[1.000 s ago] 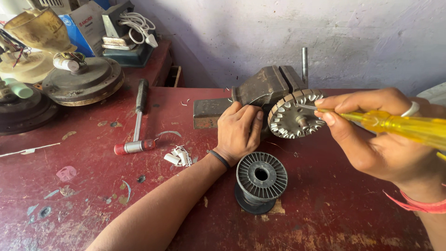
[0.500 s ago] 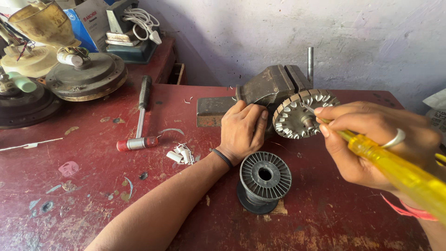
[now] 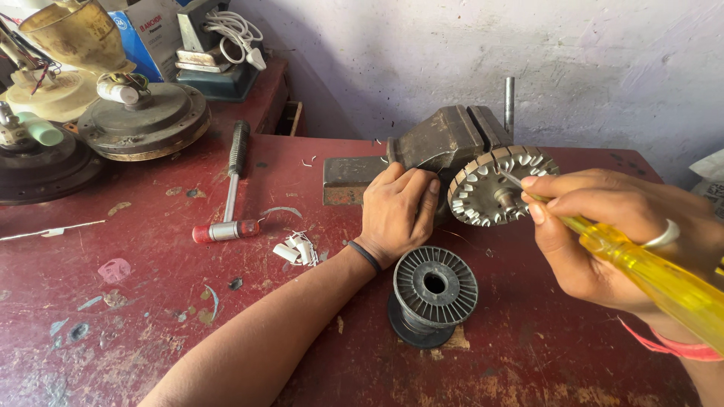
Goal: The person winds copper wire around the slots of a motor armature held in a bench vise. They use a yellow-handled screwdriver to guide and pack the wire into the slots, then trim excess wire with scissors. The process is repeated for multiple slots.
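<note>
A slotted round metal stator core [image 3: 490, 188] stands on edge, clamped in a grey bench vise [image 3: 437, 143] on the red table [image 3: 151, 301]. My left hand [image 3: 398, 209] rests curled against the vise, just left of the core. My right hand [image 3: 603, 234] grips a yellow-handled screwdriver [image 3: 648, 271]; its thin metal tip touches the core near the central shaft. A dark wire spool [image 3: 434, 290] stands on the table below the core, between my two forearms.
A red-headed hammer [image 3: 230, 192] lies left of the vise, with small white pieces [image 3: 296, 250] beside it. Old fan motor housings [image 3: 143, 120] and a yellowed fan part [image 3: 75, 34] crowd the back left. A blue box [image 3: 143, 38] and a coiled white cable [image 3: 234, 30] sit behind.
My right hand has tilted the screwdriver, handle swinging down to the right, tip staying at the core. The view has shifted slightly. My left hand stays on the vise.
</note>
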